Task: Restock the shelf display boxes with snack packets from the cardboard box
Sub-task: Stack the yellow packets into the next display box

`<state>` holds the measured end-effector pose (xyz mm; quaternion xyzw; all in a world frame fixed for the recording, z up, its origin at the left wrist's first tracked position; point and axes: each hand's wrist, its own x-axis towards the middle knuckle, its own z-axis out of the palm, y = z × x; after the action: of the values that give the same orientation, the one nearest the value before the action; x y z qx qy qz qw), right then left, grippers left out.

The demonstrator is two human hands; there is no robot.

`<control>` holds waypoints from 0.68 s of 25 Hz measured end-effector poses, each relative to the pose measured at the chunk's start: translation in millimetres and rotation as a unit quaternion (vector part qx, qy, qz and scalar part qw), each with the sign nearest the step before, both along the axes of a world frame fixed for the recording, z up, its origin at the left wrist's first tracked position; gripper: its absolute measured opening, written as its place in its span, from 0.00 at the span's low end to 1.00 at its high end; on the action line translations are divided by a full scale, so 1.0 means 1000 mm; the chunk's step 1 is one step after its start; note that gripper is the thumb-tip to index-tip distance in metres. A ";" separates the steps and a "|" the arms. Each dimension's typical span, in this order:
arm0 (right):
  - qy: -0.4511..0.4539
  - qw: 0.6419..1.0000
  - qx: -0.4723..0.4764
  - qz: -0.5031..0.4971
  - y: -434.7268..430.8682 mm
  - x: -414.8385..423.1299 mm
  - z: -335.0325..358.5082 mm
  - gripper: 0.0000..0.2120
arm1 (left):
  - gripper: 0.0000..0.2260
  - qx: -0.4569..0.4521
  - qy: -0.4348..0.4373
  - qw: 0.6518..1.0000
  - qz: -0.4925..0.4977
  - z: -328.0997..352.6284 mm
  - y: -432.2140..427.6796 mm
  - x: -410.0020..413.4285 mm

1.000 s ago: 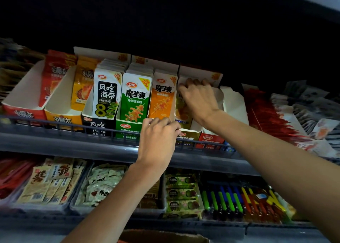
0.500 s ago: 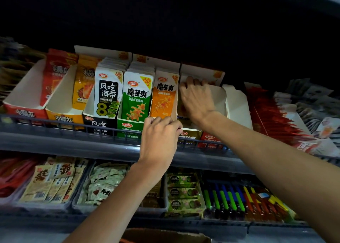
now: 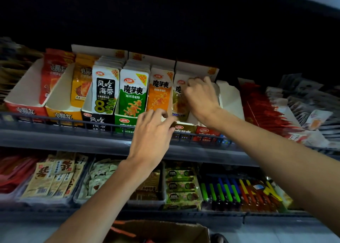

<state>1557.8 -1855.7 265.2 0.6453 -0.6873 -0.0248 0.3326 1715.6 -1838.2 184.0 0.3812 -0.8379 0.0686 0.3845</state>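
Snack packets (image 3: pixel 105 91) stand upright in a row of display boxes on the upper shelf (image 3: pixel 55 137). At the far left, the red display box (image 3: pixel 24 112) and the yellow display box (image 3: pixel 62 114) hold packets only toward the back. The black display box (image 3: pixel 95 120) and the green display box (image 3: pixel 125 122) look packed to the front, with the orange packets (image 3: pixel 160 95) beside them.

The left hand (image 3: pixel 152 132) curls its fingers on the front lip of the olive display box (image 3: pixel 184 130), apparently bracing it. The right hand (image 3: pixel 201 97) reaches into that box, its fingers hooked over the tops of the olive packets (image 3: pixel 179 102) and pinching them upright. Just beyond, the white display box (image 3: pixel 230 99) shows bare inner walls. The cardboard box (image 3: pixel 165 231) sits below, at the bottom edge of the view.

The step looks like seating a batch in the olive box. The next move probably calls for letting go without the packets tipping, then reaching down to the cardboard box for more.
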 end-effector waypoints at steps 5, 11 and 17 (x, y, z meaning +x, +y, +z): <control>-0.194 0.971 -0.043 0.133 0.047 0.007 -0.008 0.08 | 0.10 0.009 0.007 0.999 -0.043 -0.003 0.016 0.033; -0.397 0.887 0.090 0.218 0.124 0.046 -0.121 0.05 | 0.09 0.253 -0.244 0.936 -0.006 -0.060 0.031 0.093; -0.444 0.774 0.449 0.047 0.158 0.079 -0.325 0.07 | 0.16 0.426 -0.393 0.814 0.038 -0.152 0.069 0.142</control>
<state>1637.2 -1697.7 -60.2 0.6923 -0.6381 -0.0257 -0.3361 1857.3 -1769.0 32.5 0.4788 -0.8480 -0.1369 -0.1816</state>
